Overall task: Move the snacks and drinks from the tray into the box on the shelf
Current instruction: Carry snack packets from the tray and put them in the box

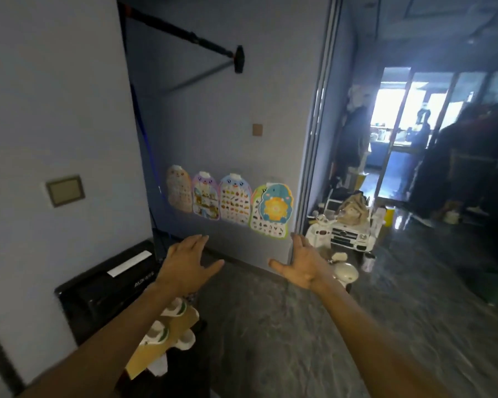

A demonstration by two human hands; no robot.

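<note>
Both of my arms reach forward into a dim room. My left hand (184,261) is held out flat with fingers spread and holds nothing. My right hand (301,261) is also open, palm turned inward, thumb pointing left, empty. Below my left forearm sits a tan cardboard carrier (167,337) with several white cups with green marks in it. No tray, box or shelf shows in this view.
A black cabinet-like unit (107,285) stands against the left wall. Colourful children's charts (233,202) hang on the grey wall ahead. A white toy car (348,234) and clutter sit at the doorway on the right. Dark marbled floor (270,326) lies ahead.
</note>
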